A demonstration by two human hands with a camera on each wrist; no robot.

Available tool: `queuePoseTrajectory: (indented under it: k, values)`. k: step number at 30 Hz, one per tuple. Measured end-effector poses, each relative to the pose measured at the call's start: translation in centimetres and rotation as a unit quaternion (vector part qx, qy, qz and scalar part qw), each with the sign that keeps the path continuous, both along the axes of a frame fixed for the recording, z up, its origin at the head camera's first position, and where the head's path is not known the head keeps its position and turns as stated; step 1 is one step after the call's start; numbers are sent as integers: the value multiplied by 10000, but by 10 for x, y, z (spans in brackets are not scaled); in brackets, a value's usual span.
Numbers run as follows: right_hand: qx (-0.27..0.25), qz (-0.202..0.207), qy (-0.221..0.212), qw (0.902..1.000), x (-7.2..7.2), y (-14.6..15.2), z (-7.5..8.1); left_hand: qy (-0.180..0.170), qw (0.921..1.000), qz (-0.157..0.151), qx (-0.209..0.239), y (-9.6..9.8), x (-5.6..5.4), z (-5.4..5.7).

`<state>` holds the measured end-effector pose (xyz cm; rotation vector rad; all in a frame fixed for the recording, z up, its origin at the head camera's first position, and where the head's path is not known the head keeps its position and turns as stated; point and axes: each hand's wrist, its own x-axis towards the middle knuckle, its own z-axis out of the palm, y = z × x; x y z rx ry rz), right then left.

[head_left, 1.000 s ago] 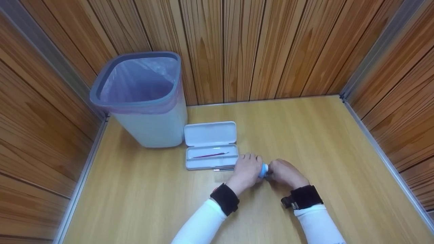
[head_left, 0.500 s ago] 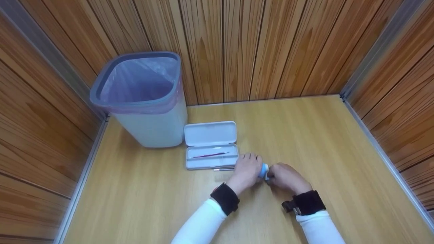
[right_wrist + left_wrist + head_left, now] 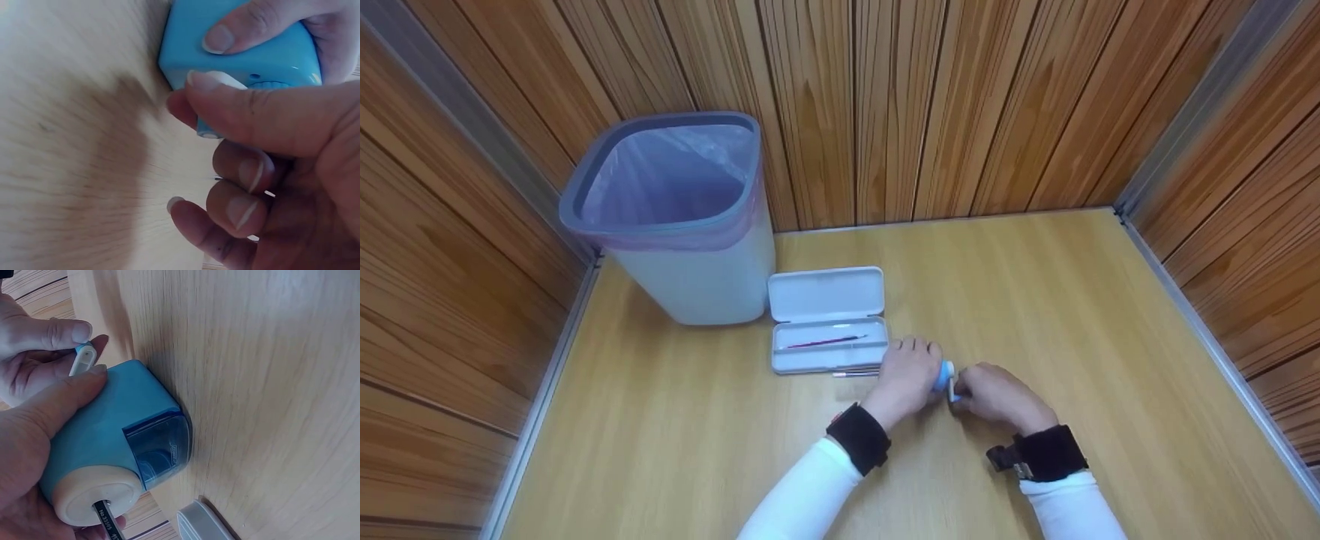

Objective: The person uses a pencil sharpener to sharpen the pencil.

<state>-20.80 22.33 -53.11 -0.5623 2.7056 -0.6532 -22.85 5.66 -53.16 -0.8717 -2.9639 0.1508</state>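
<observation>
**Death grip on my sharpener (image 3: 942, 376), anyone else?**

Head view: it's on the desk (image 3: 1035, 285), just right of the open pencil case (image 3: 826, 296), left hand (image 3: 911, 367) wrapped over it, probably so it can't skid.

Left wrist: a dark pencil (image 3: 107, 520) sits in the front hole.

Right wrist: my right hand (image 3: 304, 132) pinches the crank handle (image 3: 207, 129), thumb against finger, presumably for turning.
</observation>
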Motion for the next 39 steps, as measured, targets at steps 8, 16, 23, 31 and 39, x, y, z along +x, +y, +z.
queuePoseTrajectory:
  k: [8, 16, 23, 31, 39]
  values:
    - [-12, -27, -99, 9999, 4, 1, 7, -152, 9999, 63, 4, 1, -1, 0]
    - [-114, 334, 193, 9992, 4, 4, 13, 71, 10000, 35, -1, 1, 0, -2]
    - [-80, 369, 103, 9992, 3, 5, 20, 11, 10000, 51, -41, 2, 0, -2]
    - [37, 22, -131, 9999, 3, 5, 32, -189, 9998, 108, -48, 4, 1, -1]
    - [-104, -21, 71, 9999, -2, 8, 46, -129, 9998, 57, -117, 5, -1, 0]
